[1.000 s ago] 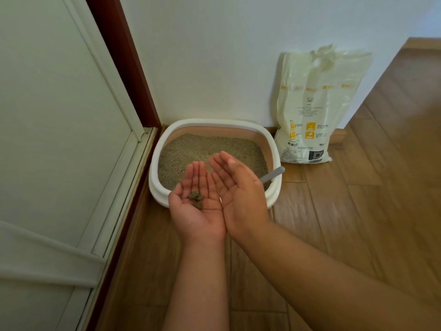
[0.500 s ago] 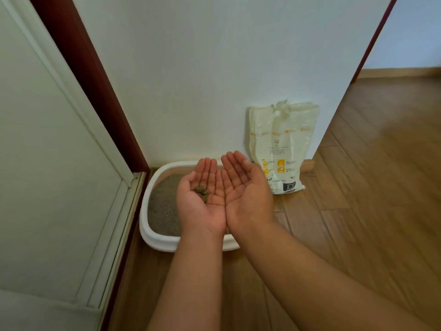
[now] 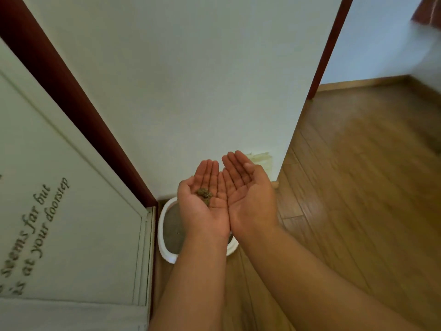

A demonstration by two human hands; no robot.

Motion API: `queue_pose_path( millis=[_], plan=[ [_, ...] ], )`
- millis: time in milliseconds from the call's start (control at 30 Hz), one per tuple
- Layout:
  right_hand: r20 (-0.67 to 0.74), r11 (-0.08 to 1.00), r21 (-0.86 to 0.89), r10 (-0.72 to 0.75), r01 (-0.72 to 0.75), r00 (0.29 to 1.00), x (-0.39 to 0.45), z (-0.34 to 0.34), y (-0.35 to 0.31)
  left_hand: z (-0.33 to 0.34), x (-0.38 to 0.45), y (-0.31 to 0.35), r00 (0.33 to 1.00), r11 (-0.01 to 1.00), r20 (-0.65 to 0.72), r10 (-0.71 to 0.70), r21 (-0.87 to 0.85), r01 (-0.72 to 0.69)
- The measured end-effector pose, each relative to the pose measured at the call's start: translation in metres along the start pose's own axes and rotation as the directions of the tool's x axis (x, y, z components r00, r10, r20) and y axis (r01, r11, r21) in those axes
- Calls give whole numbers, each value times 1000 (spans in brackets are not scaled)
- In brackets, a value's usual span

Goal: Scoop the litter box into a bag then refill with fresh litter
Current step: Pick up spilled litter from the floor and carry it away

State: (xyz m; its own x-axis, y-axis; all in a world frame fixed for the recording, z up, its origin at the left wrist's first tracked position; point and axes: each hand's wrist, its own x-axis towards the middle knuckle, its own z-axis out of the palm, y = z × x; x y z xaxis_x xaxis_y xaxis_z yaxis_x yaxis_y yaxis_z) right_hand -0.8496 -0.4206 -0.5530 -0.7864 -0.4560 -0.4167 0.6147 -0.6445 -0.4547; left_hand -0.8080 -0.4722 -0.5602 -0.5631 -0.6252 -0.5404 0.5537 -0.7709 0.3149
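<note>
wooden floor (image 3: pixel 358 187), seemingly plastic litter box (image 3: pixel 164 249)

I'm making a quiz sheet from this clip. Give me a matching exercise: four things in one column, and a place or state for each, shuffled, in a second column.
Things:
1. left hand
2. right hand
3. litter box
4. litter bag

Places or states:
A. on the floor in the corner, below the hands
B. palm up, nothing in it
C. against the wall, mostly hidden behind the fingers
D. palm up, cupping a small clump of litter

Pairs: 1-D, 2-B, 3-A, 4-C
</note>
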Motion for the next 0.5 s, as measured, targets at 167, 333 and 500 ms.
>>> queue_pose_path(
  millis=[167,333,500],
  plan=[
    [-17,999,43,33,-32,999,-102,117,-84,121,-121,48,1000,1000,-22,-9,10,9],
    [30,999,49,-6,5,1000,-182,198,-156,213,-216,71,999,999,37,-15,35,14],
    [99,997,66,-51,44,994,-228,225,-209,260,-277,63,995,999,96,11,50,-16]
  ],
)
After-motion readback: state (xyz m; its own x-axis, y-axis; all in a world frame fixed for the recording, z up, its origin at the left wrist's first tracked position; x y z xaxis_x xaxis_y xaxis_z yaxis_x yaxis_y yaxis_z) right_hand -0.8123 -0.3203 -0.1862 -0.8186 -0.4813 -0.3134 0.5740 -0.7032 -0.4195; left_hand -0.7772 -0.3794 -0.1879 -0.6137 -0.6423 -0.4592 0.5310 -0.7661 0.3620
